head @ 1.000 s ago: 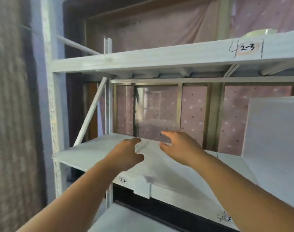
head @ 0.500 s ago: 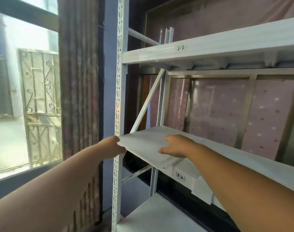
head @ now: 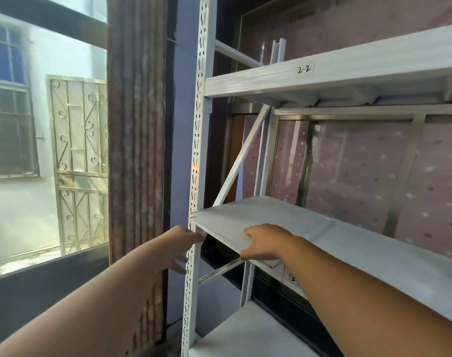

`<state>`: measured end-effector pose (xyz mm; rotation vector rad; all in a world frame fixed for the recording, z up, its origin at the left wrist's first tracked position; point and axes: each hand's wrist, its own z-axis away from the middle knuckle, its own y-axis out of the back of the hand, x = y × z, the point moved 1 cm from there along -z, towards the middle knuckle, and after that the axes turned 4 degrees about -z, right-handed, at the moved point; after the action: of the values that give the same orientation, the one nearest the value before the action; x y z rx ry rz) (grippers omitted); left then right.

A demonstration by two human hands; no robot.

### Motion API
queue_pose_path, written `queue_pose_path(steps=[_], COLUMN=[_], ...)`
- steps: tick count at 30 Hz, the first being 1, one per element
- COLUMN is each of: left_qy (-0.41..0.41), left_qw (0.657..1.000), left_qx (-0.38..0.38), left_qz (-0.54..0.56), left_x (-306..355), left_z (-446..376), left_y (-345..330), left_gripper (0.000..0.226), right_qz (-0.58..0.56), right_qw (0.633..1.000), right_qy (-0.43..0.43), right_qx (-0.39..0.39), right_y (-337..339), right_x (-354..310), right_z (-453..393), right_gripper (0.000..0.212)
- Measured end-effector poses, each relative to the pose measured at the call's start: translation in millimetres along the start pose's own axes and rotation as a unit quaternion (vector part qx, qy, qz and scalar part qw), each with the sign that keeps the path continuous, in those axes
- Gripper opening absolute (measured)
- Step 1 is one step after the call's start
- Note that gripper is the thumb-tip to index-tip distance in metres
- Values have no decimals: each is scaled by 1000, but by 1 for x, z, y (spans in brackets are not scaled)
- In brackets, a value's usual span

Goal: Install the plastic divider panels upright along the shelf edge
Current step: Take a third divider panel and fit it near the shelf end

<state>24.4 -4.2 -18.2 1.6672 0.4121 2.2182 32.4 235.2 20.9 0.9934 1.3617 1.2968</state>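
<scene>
A translucent plastic divider panel (head: 248,217) lies flat on the left end of the white middle shelf (head: 390,256); its left corner juts slightly past the shelf edge. My left hand (head: 182,244) is at that left corner beside the perforated upright post, thumb against the panel's underside and fingers curled below. My right hand (head: 265,242) grips the panel's front edge, fingers on top. No panel stands upright on this shelf in view.
A white perforated post (head: 198,140) rises at the shelf's left end, with a diagonal brace (head: 241,155) behind it. The upper shelf labelled 2-2 (head: 348,70) hangs overhead, a lower shelf (head: 248,333) sits below. A curtain (head: 136,140) and window (head: 47,140) are at left.
The view swung left to the shelf's end. The panel, seen tilted up near the back a second ago, now lies flat. Both hands moved left with it.
</scene>
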Motion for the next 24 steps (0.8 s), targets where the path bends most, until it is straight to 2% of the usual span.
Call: queue_pose_path(steps=[4, 9, 13, 16, 19, 24], left_qy=[-10, -24, -80, -128, -182, -260], left_qw=[992, 978, 964, 943, 919, 887], left_qx=[-62, -89, -104, -143, -196, -238], left_qz=[109, 185, 233, 272, 289, 300], left_x=[9, 25, 42, 55, 66, 83], left_z=[5, 17, 29, 39, 47, 55], left_y=[-10, -25, -34, -38, -47, -66], left_gripper=[71, 74, 58, 44, 55, 73], right_qz=[-16, -51, -84, -133, -141, -140], right_qw=[1000, 995, 992, 987, 987, 986], right_qy=[8, 5, 7, 21, 37, 31], right_qx=[25, 80, 94, 85, 66, 80], right_y=[6, 20, 37, 51, 62, 73], right_x=[0, 1, 3, 5, 10, 22], right_z=[8, 20, 35, 47, 60, 79], right_gripper=[88, 87, 89, 80, 77, 81])
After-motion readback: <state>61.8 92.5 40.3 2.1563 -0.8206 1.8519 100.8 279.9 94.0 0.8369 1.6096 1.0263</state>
